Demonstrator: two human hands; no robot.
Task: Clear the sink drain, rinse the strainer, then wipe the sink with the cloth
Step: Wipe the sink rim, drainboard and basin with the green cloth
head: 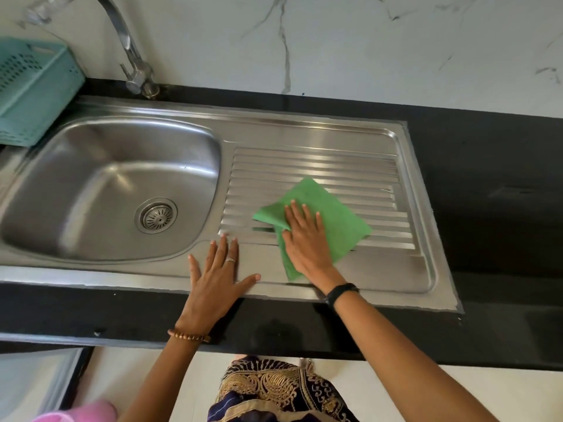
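A steel sink (91,184) fills the left of the head view, with a round strainer (156,215) seated in its drain. To its right lies the ribbed draining board (320,166). A green cloth (332,214) lies spread on the ribs. My right hand (304,239) presses flat on the cloth with straight fingers. My left hand (217,275) rests flat on the steel front rim, fingers spread, just left of the cloth and not touching it.
A curved steel tap (128,53) rises behind the basin. A teal perforated basket (33,92) stands at the far left beside the sink. Black counter (487,193) surrounds the steel; a marble-patterned wall (335,41) is behind.
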